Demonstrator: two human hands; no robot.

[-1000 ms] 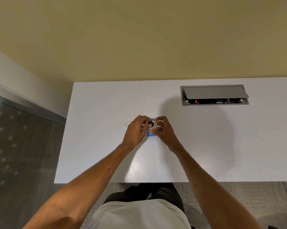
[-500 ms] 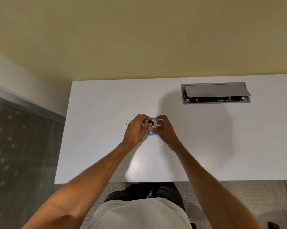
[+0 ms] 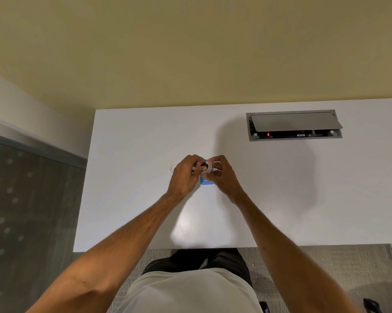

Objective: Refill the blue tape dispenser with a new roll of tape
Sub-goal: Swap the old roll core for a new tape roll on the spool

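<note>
Dispenser, blue, sits mid-table, well back from the near edge, mostly hidden under both hands. Tape roll with dark core held just above it. Left hand and right hand both pinch the roll, fingers curled tight.

The scene is evenly and fairly brightly lit from overhead. A soft glare patch sits on the white tabletop near its near edge, between the forearms. A broad, diffuse shadow spreads over the tabletop to the right of the hands, reaching toward the grey cable box, where a small red light glows. The wide-angle lens bends the tabletop's edges and stretches the forearms at the near corners. The glass panel at left looks soft and smeared. Detail at the fingers is slightly blurred.
</note>
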